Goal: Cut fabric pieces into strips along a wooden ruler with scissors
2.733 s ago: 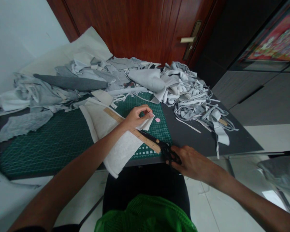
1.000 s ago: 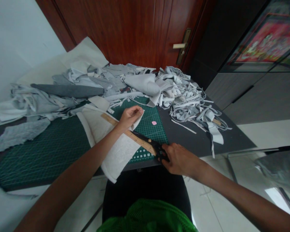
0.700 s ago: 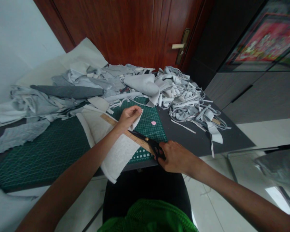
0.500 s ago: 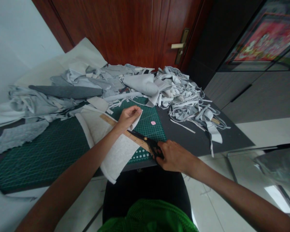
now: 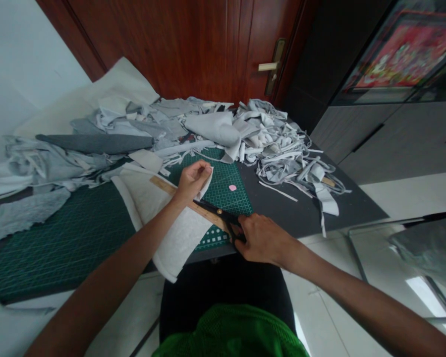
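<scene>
A folded piece of white felt [image 5: 171, 225] lies on the green cutting mat [image 5: 78, 233] and hangs over the table's near edge. A wooden ruler [image 5: 163, 186] lies across it. My left hand [image 5: 193, 179] is closed, pinching the felt's upper right corner. My right hand [image 5: 262, 238] is closed round the handles of black scissors [image 5: 215, 212], whose blades point at the felt just below my left hand.
A pink chalk piece [image 5: 232, 188] lies on the mat. Heaps of grey and white fabric scraps [image 5: 278, 148] and a dark grey roll [image 5: 96, 143] cover the back of the dark table [image 5: 342, 208]. A brown door [image 5: 193, 44] stands behind.
My right hand has pushed the scissors forward and left, up along the felt's edge toward my left hand. My left hand has kept its pinch on the corner.
</scene>
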Demonstrator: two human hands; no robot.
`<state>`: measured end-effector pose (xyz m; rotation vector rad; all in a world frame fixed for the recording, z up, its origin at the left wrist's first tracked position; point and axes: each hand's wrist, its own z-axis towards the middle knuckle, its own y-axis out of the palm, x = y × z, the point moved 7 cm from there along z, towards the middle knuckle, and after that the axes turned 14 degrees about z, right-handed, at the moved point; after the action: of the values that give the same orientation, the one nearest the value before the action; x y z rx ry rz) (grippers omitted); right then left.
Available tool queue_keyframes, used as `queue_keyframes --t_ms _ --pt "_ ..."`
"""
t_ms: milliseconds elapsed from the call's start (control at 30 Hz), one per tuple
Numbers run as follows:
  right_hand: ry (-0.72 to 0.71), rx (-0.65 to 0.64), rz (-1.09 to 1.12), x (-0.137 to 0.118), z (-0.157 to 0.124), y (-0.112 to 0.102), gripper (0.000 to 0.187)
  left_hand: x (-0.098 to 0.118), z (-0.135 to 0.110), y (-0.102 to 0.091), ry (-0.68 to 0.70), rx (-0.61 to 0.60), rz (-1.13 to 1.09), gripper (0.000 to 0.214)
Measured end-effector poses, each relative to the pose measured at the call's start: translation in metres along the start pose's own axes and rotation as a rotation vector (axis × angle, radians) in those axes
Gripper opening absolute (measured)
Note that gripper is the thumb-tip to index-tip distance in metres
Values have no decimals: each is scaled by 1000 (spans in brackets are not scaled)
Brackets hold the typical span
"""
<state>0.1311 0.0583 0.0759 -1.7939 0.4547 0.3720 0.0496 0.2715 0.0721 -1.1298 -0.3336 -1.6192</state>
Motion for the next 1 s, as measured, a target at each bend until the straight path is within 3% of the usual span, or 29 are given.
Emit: queue_keyframes --t_ms 300,633,1000 --pt "-11 19 -35 -5 1 0 30 13 -4 -4 108 79 92 46" --pt "-50 23 -80 -3 -2 7 32 10 -3 -11 86 173 83 47" --pt "-29 26 -24 -11 1 -3 30 7 -4 -10 54 205 12 47"
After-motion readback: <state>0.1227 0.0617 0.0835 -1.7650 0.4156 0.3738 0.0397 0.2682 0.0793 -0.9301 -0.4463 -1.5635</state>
